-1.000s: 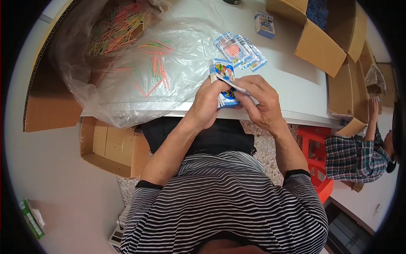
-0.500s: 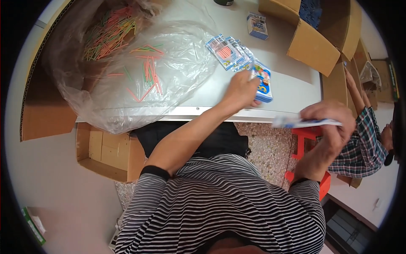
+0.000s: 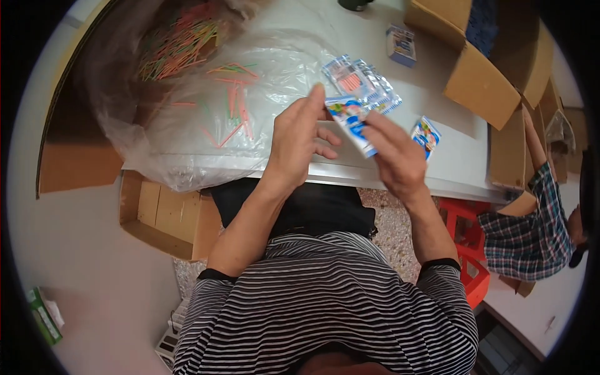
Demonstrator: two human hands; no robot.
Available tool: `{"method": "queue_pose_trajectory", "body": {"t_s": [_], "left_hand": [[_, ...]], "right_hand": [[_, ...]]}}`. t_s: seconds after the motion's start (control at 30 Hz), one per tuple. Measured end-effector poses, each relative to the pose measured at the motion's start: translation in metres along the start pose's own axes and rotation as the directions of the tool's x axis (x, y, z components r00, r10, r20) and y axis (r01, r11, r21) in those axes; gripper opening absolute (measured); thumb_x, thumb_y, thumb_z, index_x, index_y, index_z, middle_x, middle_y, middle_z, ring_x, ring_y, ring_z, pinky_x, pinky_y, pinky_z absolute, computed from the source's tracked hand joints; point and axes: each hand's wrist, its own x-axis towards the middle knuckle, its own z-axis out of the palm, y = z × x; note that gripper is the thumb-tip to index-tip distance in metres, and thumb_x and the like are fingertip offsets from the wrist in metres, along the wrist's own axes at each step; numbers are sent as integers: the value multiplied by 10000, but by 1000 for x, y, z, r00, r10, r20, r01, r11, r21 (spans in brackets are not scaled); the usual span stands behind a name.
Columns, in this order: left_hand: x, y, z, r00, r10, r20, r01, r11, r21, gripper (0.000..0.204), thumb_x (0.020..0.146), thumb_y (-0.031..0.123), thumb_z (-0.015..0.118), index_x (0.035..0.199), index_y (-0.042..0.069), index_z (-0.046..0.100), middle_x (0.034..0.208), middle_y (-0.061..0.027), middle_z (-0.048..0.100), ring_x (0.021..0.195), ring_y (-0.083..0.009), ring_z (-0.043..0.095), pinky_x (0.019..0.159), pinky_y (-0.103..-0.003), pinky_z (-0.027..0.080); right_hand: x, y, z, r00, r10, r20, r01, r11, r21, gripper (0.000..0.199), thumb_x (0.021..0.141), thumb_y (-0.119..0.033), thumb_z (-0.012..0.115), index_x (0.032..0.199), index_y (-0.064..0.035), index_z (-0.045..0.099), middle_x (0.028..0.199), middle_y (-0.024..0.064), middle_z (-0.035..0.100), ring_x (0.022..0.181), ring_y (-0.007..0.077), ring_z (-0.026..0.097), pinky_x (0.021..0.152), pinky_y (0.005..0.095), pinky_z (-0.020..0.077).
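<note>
A small blue-and-white printed packet (image 3: 347, 120) is held up over the table's front part by my right hand (image 3: 400, 156), fingers closed on its right side. Just left of it, my left hand (image 3: 294, 140) is open, its thumb raised and fingers apart, with nothing visible in it. Behind the held packet, several clear-and-blue packets (image 3: 351, 81) lie fanned out, the front one showing pink sticks. To the right of my right hand, another blue-and-white packet (image 3: 427, 135) lies on the white table (image 3: 275, 164).
A clear plastic bag (image 3: 187, 140) with loose pink, green and yellow sticks (image 3: 178, 53) spreads over the left side. A small blue-and-white box (image 3: 400, 45) stands farther back. Open cardboard boxes (image 3: 481, 84) line the right, where a person in a plaid shirt (image 3: 525, 240) sits.
My left hand has let go of the packet on the table and moved left. My right hand has brought its packet in from the right, between my hands.
</note>
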Motion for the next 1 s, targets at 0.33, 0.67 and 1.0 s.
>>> {"method": "queue_pose_trajectory", "body": {"t_s": [0.33,0.67,1.0], "left_hand": [[-1,-5,-35,944,278,-178,-266,960,85,263,1013,213,594,1084,-32,657,877,-67,704,699,-86,665,606,-223,544],[7,-20,-21,886,376,-273,-322,920,223,477,1062,395,481,836,-12,581,721,-17,587,677,-63,497,602,-269,446],[-5,9,-36,358,892,278,-792,132,595,223,883,65,674,743,0,512,593,-110,412,471,-300,466,449,-388,379]], "right_hand": [[41,-25,19,899,332,286,-435,760,484,317,913,-72,611,1220,1,639,1263,148,619,1262,270,552,1016,372,464],[57,-26,66,834,549,56,-546,805,233,265,1047,-227,522,970,3,626,687,81,621,605,134,598,585,275,476],[65,-38,75,665,533,523,-682,148,716,267,1033,-215,522,889,-6,604,707,3,520,653,80,465,586,255,376]]}}
